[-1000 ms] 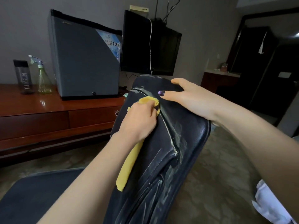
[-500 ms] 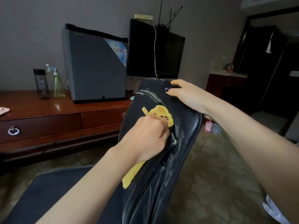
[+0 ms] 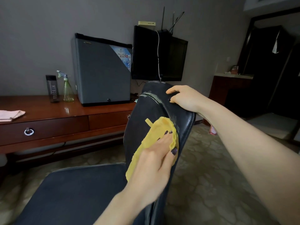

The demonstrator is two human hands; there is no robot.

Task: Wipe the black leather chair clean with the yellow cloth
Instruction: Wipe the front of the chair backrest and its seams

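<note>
1. The task is mid-way. The yellow cloth (image 3: 155, 132) lies spread against the upper part of the backrest (image 3: 142, 114) of the black leather chair (image 3: 186, 125), close to its right edge, so wiping is under way.

2. The left hand (image 3: 155, 166) lies flat on the cloth with its fingers fairly straight and spread. It presses the cloth onto the leather and does not bunch it up. The thumb sits at the cloth's right edge.

3. The right hand (image 3: 185, 98) grips the top of the backrest with its fingers curled over the upper edge. This looks like bracing the chair against the push of the wipe.

4. The backrest near the top seam shows a pale grey streak (image 3: 155, 99). I cannot tell whether it is damp residue, dirt or worn leather. If it is dirt, that strip needs another pass.

5. The lower backrest is hidden behind the left forearm, so its state is unknown.

6. The seat (image 3: 78, 192) sits below and to the left, well apart from the cloth. It looks matte and dull, with nothing to show it has been wiped. I judge it to be the largest area left, along with the back and sides of the chair, which are out of sight.

7. A spray bottle (image 3: 67, 88) and a folded pink cloth (image 3: 11, 114) sit on the wooden worktop (image 3: 65, 111), away from both hands.
</note>
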